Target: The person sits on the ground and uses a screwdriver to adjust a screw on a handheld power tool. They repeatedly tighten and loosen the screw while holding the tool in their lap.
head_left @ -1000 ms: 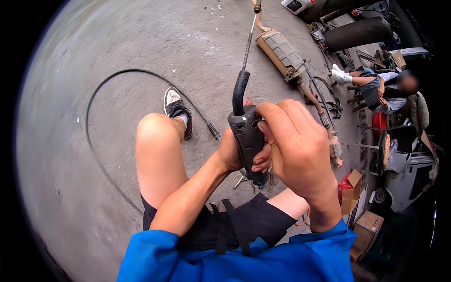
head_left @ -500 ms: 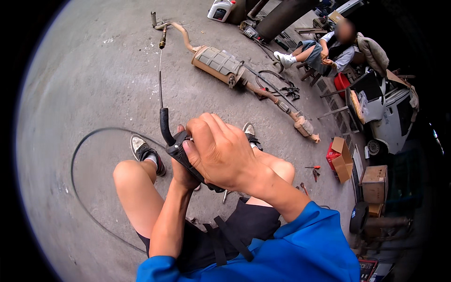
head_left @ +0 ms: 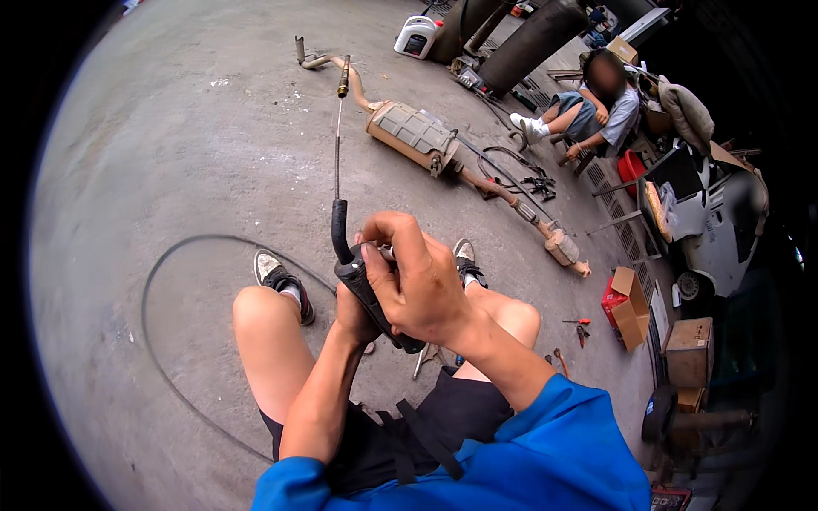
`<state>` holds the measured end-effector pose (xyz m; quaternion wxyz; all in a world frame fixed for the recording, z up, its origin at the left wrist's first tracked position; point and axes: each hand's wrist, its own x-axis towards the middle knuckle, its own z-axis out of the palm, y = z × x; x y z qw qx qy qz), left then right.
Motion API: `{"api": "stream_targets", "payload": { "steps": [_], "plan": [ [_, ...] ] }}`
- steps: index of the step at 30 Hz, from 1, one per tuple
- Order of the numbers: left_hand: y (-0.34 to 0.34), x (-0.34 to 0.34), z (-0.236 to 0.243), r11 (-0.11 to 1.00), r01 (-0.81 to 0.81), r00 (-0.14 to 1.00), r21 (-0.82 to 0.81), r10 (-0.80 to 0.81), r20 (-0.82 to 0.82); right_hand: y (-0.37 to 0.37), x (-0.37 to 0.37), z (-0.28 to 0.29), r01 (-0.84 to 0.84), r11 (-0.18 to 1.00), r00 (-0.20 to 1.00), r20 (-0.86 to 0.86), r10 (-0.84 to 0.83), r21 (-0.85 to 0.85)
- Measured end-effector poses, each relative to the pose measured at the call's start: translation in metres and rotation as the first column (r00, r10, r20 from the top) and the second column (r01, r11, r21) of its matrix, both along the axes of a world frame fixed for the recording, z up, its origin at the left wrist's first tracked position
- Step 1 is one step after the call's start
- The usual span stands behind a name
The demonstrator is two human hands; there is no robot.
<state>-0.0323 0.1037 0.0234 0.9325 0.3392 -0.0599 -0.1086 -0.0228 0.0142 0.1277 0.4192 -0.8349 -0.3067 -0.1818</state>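
Observation:
My left hand [head_left: 354, 315] is closed around the black handle of what looks like a welding torch [head_left: 368, 294], holding it in front of my knees. From the handle's far end rises a bent black neck [head_left: 339, 230]. A thin metal rod [head_left: 337, 162] sticks out of the neck and ends in a brass-coloured fitting [head_left: 343, 78]. My right hand [head_left: 426, 285] is bent over the handle's right side, thumb and forefinger together near the base of the neck. What those fingertips pinch, if anything, is hidden. A black cable [head_left: 149, 311] loops over the floor on the left.
A rusty exhaust pipe with muffler [head_left: 413, 136] lies ahead on the concrete floor. Beyond it sit a person [head_left: 596, 111], a white jug [head_left: 417, 37] and dark cylinders [head_left: 532, 47]. To the right are an opened carton [head_left: 629, 311], pliers [head_left: 582, 334] and a wooden box [head_left: 688, 349].
My right hand has loosened its wrap on the handle, and its fingers are now bent up near the neck. The view has shifted slightly. The seated person has lowered one arm.

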Motion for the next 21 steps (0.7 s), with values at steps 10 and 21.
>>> {"api": "stream_targets", "payload": {
  "steps": [10, 21],
  "plan": [
    [-0.001, 0.003, -0.003, 0.991, 0.129, 0.989, -0.031, -0.131, -0.062, -0.005, 0.003, -0.005, 0.150, 0.977, 0.959, 0.263, -0.106, -0.154],
    [0.007, -0.001, 0.002, 0.821, 0.345, 0.909, -0.455, -0.413, -0.056, -0.010, -0.015, 0.043, -0.044, 0.944, 0.984, 0.152, 0.098, -0.328]
  ]
}}
